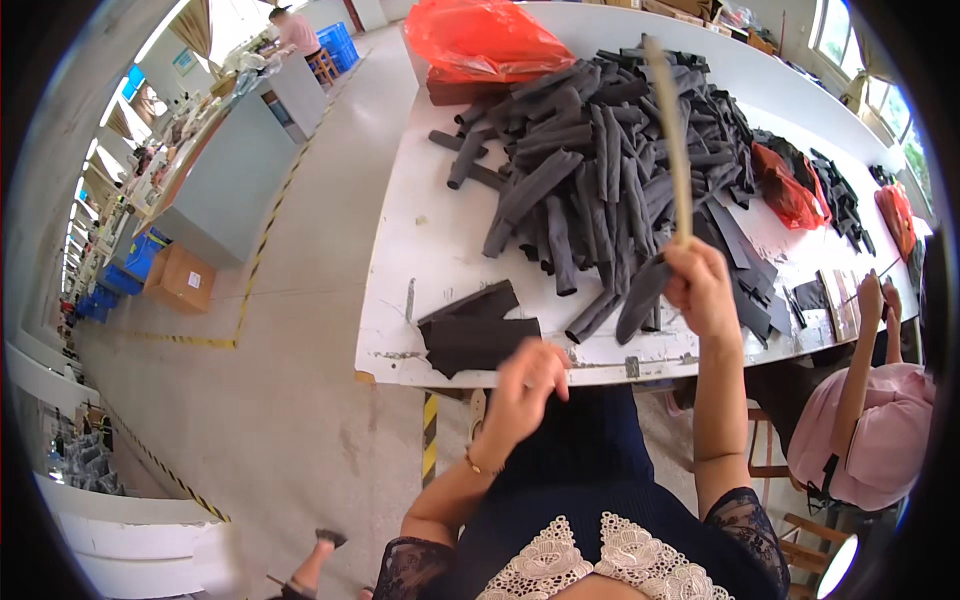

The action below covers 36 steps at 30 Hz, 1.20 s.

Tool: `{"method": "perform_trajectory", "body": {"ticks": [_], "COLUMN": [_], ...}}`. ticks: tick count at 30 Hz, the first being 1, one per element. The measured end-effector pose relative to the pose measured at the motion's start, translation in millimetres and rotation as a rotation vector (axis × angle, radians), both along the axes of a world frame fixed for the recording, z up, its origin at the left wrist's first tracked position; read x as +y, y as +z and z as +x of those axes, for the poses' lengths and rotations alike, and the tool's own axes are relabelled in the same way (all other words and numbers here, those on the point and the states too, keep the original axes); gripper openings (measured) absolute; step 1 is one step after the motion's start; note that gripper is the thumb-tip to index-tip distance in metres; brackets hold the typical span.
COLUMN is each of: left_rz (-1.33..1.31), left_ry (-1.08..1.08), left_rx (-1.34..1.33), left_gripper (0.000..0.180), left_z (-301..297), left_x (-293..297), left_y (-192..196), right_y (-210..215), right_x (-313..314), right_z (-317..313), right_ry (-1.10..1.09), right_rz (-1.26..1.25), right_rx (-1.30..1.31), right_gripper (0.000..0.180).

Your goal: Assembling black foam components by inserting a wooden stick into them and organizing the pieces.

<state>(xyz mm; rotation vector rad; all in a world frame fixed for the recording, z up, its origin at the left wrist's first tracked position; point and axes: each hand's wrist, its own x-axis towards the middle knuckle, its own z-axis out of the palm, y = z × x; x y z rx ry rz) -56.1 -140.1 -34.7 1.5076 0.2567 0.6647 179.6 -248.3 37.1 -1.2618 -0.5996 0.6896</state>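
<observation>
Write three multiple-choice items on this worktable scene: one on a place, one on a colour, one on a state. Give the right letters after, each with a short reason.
1. Where does the small flat stack of dark pieces lie?
A. at the table's near edge, left of the big pile
B. on the floor
C. on top of the orange bag

2. What colour is the plastic bag at the far end of the white table?
A. blue
B. orange-red
C. green

3. How is the long pale stick held?
A. lying flat on the table
B. raised in the right hand, pointing away over the pile of dark tubes
C. gripped in the left hand

Answers: 1 A, the stack sits by the near edge beside the pile. 2 B, the bag is plainly orange-red. 3 B, the right hand grips its lower end.
</observation>
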Motion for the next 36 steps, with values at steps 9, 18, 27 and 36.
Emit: {"method": "perform_trajectory", "body": {"ticks": [9,18,27,36], "left_rz": [-0.059,-0.459,-0.765,0.645], "left_ry": [-0.011,-0.003,0.095,0.132], "left_rx": [-0.101,-0.141,-0.201,0.224], "left_gripper": [0.014,0.014,0.022,0.024], "left_z": [56,57,69,4], "left_x": [20,15,39,109], "left_y": [8,11,-14,16], "right_y": [-18,-48,-46,31], "right_x": [7,11,22,101], "right_z": [-36,-48,-53,78], "right_ry": [0.253,0.219,0.287,-0.247], "right_rz": [0.031,-0.080,-0.176,-0.135], "right_rx": [-0.325,-0.110,-0.265,-0.747], "right_gripper": [0.030,0.022,0.022,0.037]}}
